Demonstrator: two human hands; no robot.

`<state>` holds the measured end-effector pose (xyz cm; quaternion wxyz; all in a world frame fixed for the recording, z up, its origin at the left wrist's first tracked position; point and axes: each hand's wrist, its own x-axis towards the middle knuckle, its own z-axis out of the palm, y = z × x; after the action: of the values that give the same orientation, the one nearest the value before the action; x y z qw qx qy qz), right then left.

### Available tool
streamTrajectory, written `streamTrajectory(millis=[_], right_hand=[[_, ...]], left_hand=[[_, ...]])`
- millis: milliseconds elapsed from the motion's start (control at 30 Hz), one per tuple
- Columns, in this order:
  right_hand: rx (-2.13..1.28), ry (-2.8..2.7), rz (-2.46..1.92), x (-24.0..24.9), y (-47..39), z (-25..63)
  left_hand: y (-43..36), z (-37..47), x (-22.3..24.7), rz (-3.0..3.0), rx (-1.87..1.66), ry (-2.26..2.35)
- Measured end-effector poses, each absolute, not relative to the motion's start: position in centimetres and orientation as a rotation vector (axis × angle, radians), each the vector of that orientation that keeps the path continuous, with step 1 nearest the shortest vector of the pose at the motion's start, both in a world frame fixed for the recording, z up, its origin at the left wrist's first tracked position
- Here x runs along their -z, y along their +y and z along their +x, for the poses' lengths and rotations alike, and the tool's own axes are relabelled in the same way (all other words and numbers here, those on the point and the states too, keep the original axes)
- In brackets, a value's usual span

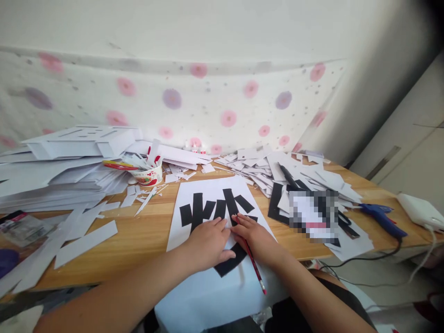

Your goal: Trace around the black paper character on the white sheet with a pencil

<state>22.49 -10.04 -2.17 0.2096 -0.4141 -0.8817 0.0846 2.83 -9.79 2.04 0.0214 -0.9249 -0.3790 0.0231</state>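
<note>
A white sheet [194, 194] printed with a large black character [201, 210] lies on the wooden table [145, 231] and hangs over its front edge. My left hand [208, 243] lies flat on the sheet, fingers spread over the black strokes. My right hand [253, 233] rests beside it on the sheet, holding a red pencil [255, 268] whose tip is under the fingers and whose shaft points back toward me.
A pile of white paper and foam boards [62, 171] fills the left. A paper cup [149, 175] with tools stands behind. Paper scraps [263, 169], black cutouts and a blue glue gun [381, 217] lie on the right; a white box [421, 210] sits at the far right edge.
</note>
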Motion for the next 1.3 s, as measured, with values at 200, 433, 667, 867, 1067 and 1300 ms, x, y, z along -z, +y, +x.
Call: streamTrajectory(millis=[200,433,667,867,1067,1300], right_hand=[[-0.252,-2.47,-1.215,2.0,-10.2,22.4],[-0.477,-2.49,-1.298,0.5,-10.1,22.8],[-1.018,-2.012,-1.172,-3.7,-3.3,22.4],[-1.027,-1.607,-1.303,-1.7,3.8,18.5],[-1.061,-1.481,-1.199,0.7,4.6,18.6],[-0.763,-1.528,-1.41,1.5,4.9,18.9]], left_hand=[[-3.7,2.5,-0.9,-2.841,-0.005,-1.171],[-2.6,1.9,0.1,-2.871,0.046,-1.087],[-2.6,1.9,0.5,-2.877,0.067,-1.075],[-2.4,1.9,1.0,-2.868,0.041,-1.092],[-2.3,2.0,1.1,-2.867,0.069,-1.107],[-2.4,2.0,0.8,-2.884,0.082,-1.107]])
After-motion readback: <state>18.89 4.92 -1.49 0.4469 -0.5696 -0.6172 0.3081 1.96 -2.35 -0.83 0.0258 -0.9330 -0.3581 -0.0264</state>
